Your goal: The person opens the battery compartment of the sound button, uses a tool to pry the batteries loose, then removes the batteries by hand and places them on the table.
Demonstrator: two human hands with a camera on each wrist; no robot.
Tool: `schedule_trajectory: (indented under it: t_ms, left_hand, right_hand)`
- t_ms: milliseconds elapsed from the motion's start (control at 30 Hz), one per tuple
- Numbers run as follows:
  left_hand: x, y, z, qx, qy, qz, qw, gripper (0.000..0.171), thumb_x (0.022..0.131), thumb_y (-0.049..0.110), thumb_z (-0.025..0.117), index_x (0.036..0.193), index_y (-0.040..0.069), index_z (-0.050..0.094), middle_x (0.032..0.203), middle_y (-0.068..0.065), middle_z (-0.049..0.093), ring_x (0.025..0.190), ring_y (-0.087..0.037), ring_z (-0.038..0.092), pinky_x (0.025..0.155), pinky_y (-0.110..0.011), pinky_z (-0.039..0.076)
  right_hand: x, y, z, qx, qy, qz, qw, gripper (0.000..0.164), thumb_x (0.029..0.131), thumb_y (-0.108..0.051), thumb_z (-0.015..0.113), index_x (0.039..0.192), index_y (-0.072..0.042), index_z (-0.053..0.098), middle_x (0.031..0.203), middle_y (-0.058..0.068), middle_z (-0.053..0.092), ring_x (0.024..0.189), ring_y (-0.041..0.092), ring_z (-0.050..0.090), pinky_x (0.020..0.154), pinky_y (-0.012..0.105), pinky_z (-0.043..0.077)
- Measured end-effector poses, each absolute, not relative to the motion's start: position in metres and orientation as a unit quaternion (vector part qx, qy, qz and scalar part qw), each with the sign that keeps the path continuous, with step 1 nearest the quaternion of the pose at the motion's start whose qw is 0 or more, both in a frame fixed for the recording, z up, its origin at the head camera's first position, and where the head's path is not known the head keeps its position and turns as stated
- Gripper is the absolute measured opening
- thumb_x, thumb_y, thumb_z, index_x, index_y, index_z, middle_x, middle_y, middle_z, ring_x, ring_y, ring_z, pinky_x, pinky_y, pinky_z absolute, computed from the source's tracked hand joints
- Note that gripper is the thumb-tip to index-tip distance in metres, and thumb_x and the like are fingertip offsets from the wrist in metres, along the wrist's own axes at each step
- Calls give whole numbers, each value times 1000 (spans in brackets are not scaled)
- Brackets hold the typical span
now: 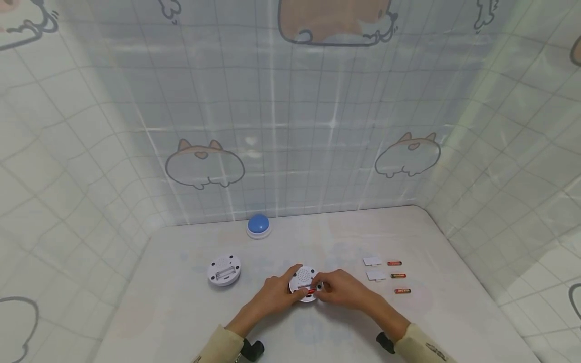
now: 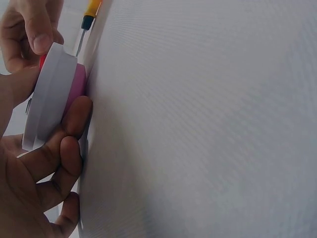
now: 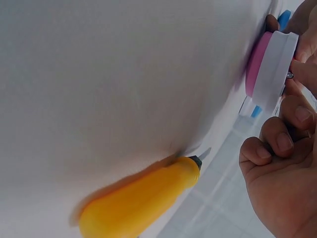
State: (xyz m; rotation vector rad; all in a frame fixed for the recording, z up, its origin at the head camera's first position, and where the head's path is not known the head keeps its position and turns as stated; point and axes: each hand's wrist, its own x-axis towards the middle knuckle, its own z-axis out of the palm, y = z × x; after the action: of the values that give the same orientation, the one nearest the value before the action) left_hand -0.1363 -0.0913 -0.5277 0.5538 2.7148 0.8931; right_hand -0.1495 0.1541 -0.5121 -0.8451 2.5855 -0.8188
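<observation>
My left hand (image 1: 276, 292) grips a round white push-button unit (image 1: 303, 276), turned underside up. Its pink dome (image 2: 76, 88) faces down against the table in the left wrist view. A red battery (image 1: 311, 291) lies at the open battery slot, with my left thumb over one end. The thumb and index finger of my right hand (image 1: 343, 288) pinch at the other end, their tips partly hiding it. In the right wrist view the remaining right fingers (image 3: 283, 141) are curled in beside the white base (image 3: 277, 69).
A second unit (image 1: 224, 269) lies underside up at left, its battery slot open. Behind stands a blue-domed button (image 1: 258, 224). Two white covers (image 1: 372, 261) and several batteries (image 1: 398, 276) lie at right. A yellow-handled screwdriver (image 3: 141, 201) rests near my right hand.
</observation>
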Motion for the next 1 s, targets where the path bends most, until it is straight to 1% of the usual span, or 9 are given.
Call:
schedule_trajectory:
  t_ms: [167,533,600,733,800,867,900,1000]
  left_hand:
    - [-136,-91,-529,192,928,302,106,75,93,63,60,152,21,41,113,-15,72,88,-27,64,85,-53,48]
    - [-136,-90,-535,199,929,297,97,76,92,65,58,152,23,41,109,-14,73,86,-24,64,83,-51,48]
    - [-137,-91,-537,202,927,300,97,76,92,67,57,153,23,40,110,-14,73,86,-25,65,84,-52,48]
    - [-138,-91,-539,201,925,306,100,78,92,70,55,153,24,39,115,-13,72,93,-28,67,88,-55,47]
    - [-138,-91,-540,197,926,305,101,78,91,70,56,153,25,39,115,-11,72,95,-27,67,90,-56,46]
    - [-138,-91,-540,194,927,303,104,79,91,69,57,153,25,39,107,-7,73,92,-22,65,92,-56,45]
    - [-138,-91,-541,196,928,301,103,79,91,69,57,153,25,39,101,-4,73,88,-20,63,91,-56,45]
    - [-139,-90,-541,195,928,300,105,78,91,68,58,154,25,39,85,4,67,80,-16,57,90,-55,45]
  right_hand:
    - [-149,152,-513,-295,900,-283,152,17,93,-30,71,110,-27,70,69,-15,50,63,1,46,56,20,38]
    - [-149,151,-514,-309,899,-281,131,12,94,-28,70,105,-26,72,68,-17,51,61,0,45,55,19,36]
    - [-148,152,-512,-308,902,-277,124,11,94,-28,70,105,-26,72,68,-17,51,61,0,45,55,19,37]
    - [-145,161,-507,-290,909,-277,117,11,94,-28,70,105,-26,71,66,-15,49,60,0,44,54,20,37]
    - [-144,168,-505,-274,911,-283,117,11,94,-28,70,105,-28,71,64,-14,47,58,1,43,53,21,37]
    - [-142,176,-503,-260,914,-289,117,11,95,-29,70,105,-29,71,62,-13,45,57,2,43,53,21,37]
    - [-141,180,-503,-252,915,-293,118,10,95,-29,70,105,-30,71,62,-12,45,57,2,43,53,21,37]
    - [-138,195,-501,-233,920,-294,117,9,95,-31,70,104,-33,70,62,-13,45,57,3,43,54,22,37]
